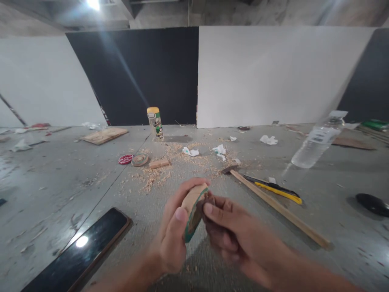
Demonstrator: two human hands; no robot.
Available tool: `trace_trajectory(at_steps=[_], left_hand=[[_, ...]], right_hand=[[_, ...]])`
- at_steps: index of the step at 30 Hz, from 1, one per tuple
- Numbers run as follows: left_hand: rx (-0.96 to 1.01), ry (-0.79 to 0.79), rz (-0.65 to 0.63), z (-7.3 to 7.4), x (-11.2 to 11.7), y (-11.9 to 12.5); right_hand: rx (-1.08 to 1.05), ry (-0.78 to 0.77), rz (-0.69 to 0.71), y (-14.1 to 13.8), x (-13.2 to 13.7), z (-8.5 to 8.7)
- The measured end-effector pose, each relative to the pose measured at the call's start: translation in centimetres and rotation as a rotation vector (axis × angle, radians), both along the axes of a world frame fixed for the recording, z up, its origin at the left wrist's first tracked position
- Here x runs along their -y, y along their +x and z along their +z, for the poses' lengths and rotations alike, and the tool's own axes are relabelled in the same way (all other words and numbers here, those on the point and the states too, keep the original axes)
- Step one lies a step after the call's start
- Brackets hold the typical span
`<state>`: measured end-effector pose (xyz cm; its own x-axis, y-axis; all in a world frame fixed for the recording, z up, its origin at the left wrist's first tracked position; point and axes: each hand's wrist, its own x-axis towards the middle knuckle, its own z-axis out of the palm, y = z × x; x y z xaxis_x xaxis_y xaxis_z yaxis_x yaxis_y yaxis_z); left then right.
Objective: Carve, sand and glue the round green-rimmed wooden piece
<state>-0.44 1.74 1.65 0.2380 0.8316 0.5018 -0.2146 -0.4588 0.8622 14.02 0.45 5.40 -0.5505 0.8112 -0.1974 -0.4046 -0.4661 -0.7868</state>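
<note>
My left hand (172,233) grips a small thick wooden piece (192,199) with a rounded outline and a green-painted rim, tilted on its edge, its hollowed face turned to the right. Pinched in my right hand (235,227) is a dark brown folded sheet that looks like sandpaper (208,202). It is pressed against the hollowed face of the wood, and my fingers hide part of it. Both hands meet low in the middle of the view, above the grey floor (194,267).
A hammer (273,202) and a yellow utility knife (278,192) lie right. A phone (88,251) rests at lower left. Farther off are wood shavings (154,178), crumpled tissues (191,151), a red round lid (125,159), a yellow-capped bottle (155,123) and a clear water bottle (317,140).
</note>
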Motion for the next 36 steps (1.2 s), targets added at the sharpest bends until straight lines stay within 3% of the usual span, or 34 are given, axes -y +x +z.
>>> trace_trajectory(at_steps=[15,36], left_hand=[[0.044,-0.036,-0.008,0.02,0.15,0.27],[0.051,0.068,0.000,-0.55,0.07,-0.05]], right_hand=[[0.004,0.017,-0.018,-0.14,0.22,-0.04],[-0.135,-0.289,-0.083,0.18,0.09,0.54]])
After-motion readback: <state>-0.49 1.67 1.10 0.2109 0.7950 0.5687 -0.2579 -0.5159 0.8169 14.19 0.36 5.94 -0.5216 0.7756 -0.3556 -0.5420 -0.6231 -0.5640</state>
